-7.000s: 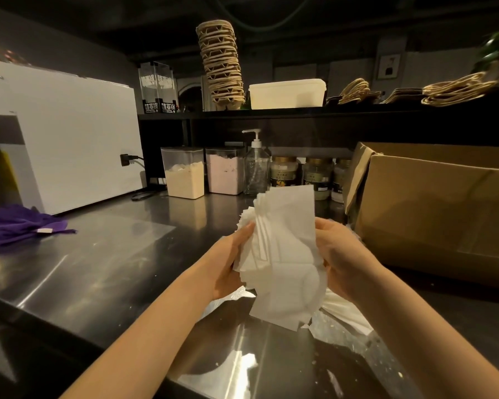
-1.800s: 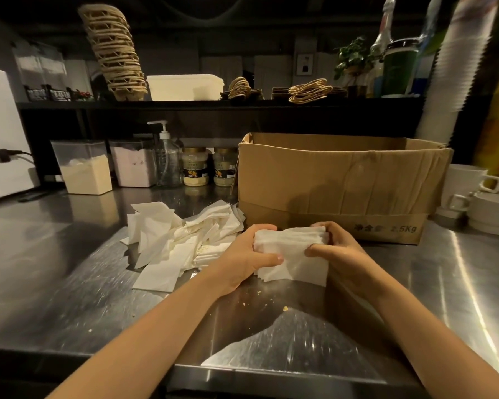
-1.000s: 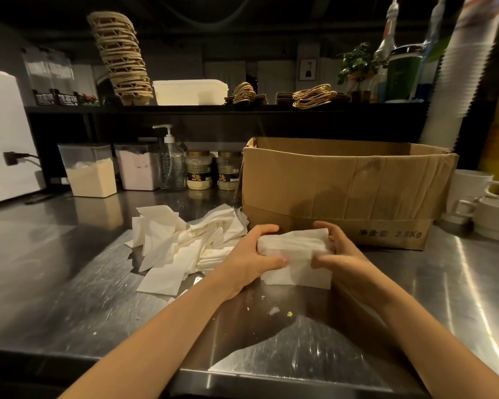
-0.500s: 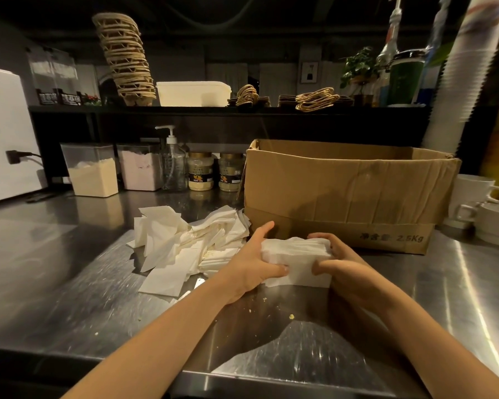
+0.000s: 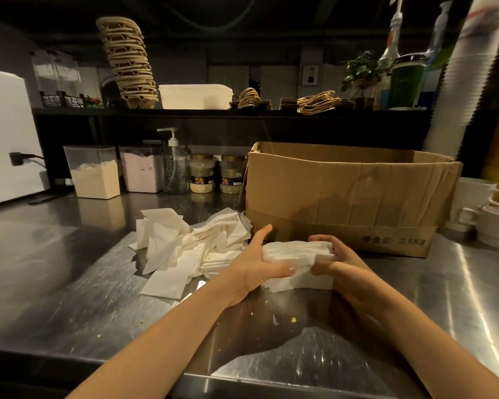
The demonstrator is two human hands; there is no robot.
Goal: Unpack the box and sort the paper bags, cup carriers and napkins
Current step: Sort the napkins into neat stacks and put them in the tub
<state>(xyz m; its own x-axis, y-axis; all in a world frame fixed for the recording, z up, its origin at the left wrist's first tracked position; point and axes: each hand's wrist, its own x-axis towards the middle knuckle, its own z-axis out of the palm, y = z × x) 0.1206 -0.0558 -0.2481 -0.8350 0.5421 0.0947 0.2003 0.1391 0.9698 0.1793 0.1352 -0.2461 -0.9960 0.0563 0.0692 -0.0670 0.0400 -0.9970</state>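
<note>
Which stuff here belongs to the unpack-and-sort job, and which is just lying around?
Job: napkin stack held by left hand and right hand; loose napkin pile; cardboard box; cup carriers and paper bags on shelf.
Lying about: powder tubs; pump bottle; jars; mugs.

There is one brown box (image 5: 343, 194) on the tabletop (image 5: 55, 283). Two lots of napkins: one messy pile (image 5: 182, 249), one neat stack (image 5: 297, 264). At the tabletop's back edge: two clear tubs (image 5: 95, 174) (image 5: 141, 171), one pump bottle (image 5: 175, 168), two jars (image 5: 202, 174) (image 5: 232, 174). On the shelf (image 5: 357, 113): one tall stack of cup carriers (image 5: 127, 61), one white tub (image 5: 195, 96).
</note>
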